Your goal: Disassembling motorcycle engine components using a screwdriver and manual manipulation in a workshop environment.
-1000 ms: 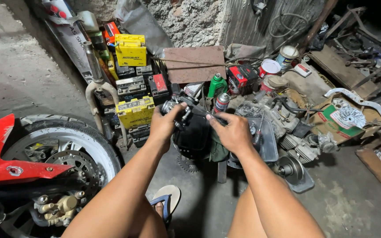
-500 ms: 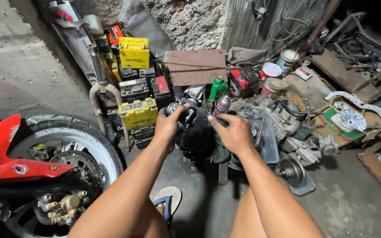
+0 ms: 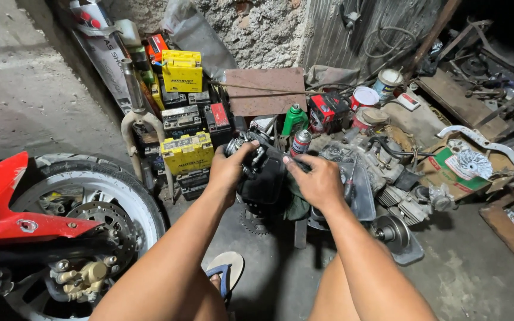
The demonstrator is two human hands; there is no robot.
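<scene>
While the front wheel with its red fender fills the lower left, yellow batteries stack against the wall beyond it. The left hand curls shut around the metal end of a black part, held above the floor at mid-frame, in front of the batteries and cans. The right hand grips the part's other side, fingers folded over it. A green can stands behind; an engine lies just right.
</scene>
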